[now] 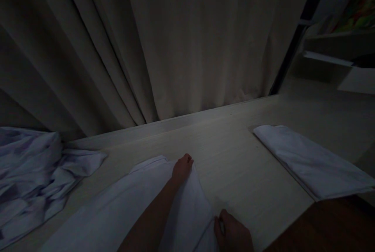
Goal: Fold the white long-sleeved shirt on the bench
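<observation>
A white cloth (117,209) lies spread over the pale tabletop in front of me; what kind of item it is, I cannot make out. My left hand (182,169) is closed on its far right corner, fingertips pinched together. Lower down, at the cloth's right edge, my right hand (233,231) pinches the fabric between thumb and fingers. A fold line runs across the cloth just left of that hand. The near part of the cloth runs out of view at the bottom.
At the left lies a crumpled heap of white and purplish fabric (26,177). A folded white cloth (310,162) rests on the right, by the table's (228,158) edge. Beige curtains (205,49) hang behind. Shelving (336,41) stands at the upper right.
</observation>
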The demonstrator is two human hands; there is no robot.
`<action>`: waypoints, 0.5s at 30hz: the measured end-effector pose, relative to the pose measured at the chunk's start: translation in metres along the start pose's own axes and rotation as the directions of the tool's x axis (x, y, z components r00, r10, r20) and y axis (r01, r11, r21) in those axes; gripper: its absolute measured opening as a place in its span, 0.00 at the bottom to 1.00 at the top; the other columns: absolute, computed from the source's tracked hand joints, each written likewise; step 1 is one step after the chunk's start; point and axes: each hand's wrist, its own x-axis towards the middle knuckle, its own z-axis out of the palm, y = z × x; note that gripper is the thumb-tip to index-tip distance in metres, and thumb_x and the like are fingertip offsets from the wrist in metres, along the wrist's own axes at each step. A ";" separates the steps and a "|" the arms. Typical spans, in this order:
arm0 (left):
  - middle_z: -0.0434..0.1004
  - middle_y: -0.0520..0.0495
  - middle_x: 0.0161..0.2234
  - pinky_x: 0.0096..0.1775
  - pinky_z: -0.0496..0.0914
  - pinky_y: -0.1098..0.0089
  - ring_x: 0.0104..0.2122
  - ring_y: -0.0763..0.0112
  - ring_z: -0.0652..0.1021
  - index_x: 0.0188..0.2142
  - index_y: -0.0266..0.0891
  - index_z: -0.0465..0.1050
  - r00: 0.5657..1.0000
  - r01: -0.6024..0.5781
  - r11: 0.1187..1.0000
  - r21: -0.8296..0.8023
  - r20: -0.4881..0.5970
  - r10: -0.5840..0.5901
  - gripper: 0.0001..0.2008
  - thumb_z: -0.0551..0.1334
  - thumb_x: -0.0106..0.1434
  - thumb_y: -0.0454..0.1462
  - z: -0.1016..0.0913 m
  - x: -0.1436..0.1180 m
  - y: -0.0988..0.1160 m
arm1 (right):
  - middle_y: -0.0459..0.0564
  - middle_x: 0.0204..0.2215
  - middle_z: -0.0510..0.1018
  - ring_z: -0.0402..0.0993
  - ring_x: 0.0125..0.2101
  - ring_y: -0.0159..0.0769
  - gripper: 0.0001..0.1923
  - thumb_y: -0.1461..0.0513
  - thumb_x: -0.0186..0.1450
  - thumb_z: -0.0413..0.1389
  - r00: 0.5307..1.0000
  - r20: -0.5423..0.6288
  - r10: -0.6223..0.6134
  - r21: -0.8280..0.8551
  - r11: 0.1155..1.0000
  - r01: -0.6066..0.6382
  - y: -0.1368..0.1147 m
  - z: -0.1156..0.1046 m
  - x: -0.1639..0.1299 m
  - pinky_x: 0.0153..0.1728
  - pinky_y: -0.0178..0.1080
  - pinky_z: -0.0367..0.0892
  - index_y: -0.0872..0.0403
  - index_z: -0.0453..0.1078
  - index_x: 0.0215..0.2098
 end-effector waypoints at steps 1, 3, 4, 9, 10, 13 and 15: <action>0.74 0.46 0.31 0.36 0.64 0.67 0.32 0.67 0.74 0.37 0.39 0.67 1.000 -0.014 0.999 0.043 -0.005 0.014 0.09 0.51 0.62 0.40 0.000 0.000 0.003 | 0.48 0.25 0.78 0.76 0.26 0.37 0.13 0.57 0.65 0.41 1.000 0.018 0.000 -0.005 1.000 0.000 0.000 -0.002 0.001 0.25 0.37 0.60 0.49 0.65 0.29; 0.74 0.43 0.33 0.36 0.64 0.65 0.33 0.64 0.74 0.39 0.39 0.67 0.999 -0.046 0.991 0.124 -0.016 0.048 0.11 0.50 0.63 0.40 -0.003 -0.001 0.010 | 0.47 0.24 0.78 0.75 0.26 0.36 0.13 0.58 0.65 0.41 0.999 0.052 0.001 -0.011 1.000 0.000 -0.001 -0.008 0.003 0.25 0.37 0.60 0.49 0.65 0.28; 0.74 0.41 0.35 0.38 0.65 0.63 0.35 0.62 0.74 0.41 0.38 0.67 0.997 -0.065 0.985 0.159 -0.023 0.070 0.12 0.50 0.63 0.40 -0.006 -0.003 0.014 | 0.47 0.24 0.78 0.75 0.25 0.36 0.14 0.58 0.65 0.41 0.998 0.055 0.004 -0.007 1.000 -0.003 -0.002 -0.011 0.004 0.25 0.36 0.60 0.49 0.65 0.28; 0.71 0.39 0.44 0.49 0.63 0.60 0.46 0.59 0.70 0.43 0.38 0.67 0.976 -0.203 0.942 0.266 -0.020 0.216 0.14 0.48 0.64 0.39 -0.033 -0.061 0.028 | 0.50 0.33 0.77 0.74 0.34 0.37 0.13 0.57 0.65 0.43 0.989 -0.096 -0.116 0.069 0.990 0.123 0.004 -0.009 -0.009 0.34 0.37 0.66 0.49 0.67 0.36; 0.73 0.41 0.42 0.48 0.64 0.60 0.44 0.61 0.71 0.41 0.39 0.69 0.969 -0.240 0.931 0.274 0.010 0.247 0.15 0.46 0.65 0.39 -0.038 -0.085 0.027 | 0.51 0.35 0.77 0.74 0.36 0.38 0.13 0.57 0.65 0.44 0.979 -0.120 -0.167 0.058 0.983 0.175 0.007 -0.004 -0.015 0.37 0.38 0.67 0.49 0.68 0.39; 0.77 0.45 0.37 0.45 0.68 0.59 0.40 0.62 0.75 0.37 0.44 0.71 0.944 -0.329 0.889 0.317 0.129 0.303 0.15 0.47 0.65 0.42 -0.047 -0.171 0.009 | 0.53 0.35 0.77 0.73 0.36 0.41 0.13 0.56 0.63 0.48 0.958 -0.089 -0.273 -0.016 0.962 0.273 0.017 0.009 -0.034 0.36 0.41 0.69 0.47 0.69 0.43; 0.80 0.47 0.36 0.42 0.71 0.62 0.38 0.62 0.77 0.36 0.47 0.73 0.955 -0.296 0.894 0.337 0.100 0.279 0.12 0.53 0.62 0.46 -0.049 -0.225 -0.018 | 0.53 0.34 0.76 0.73 0.35 0.42 0.13 0.56 0.62 0.49 0.964 -0.034 -0.265 -0.052 0.963 0.263 0.022 0.010 -0.044 0.35 0.42 0.69 0.46 0.70 0.43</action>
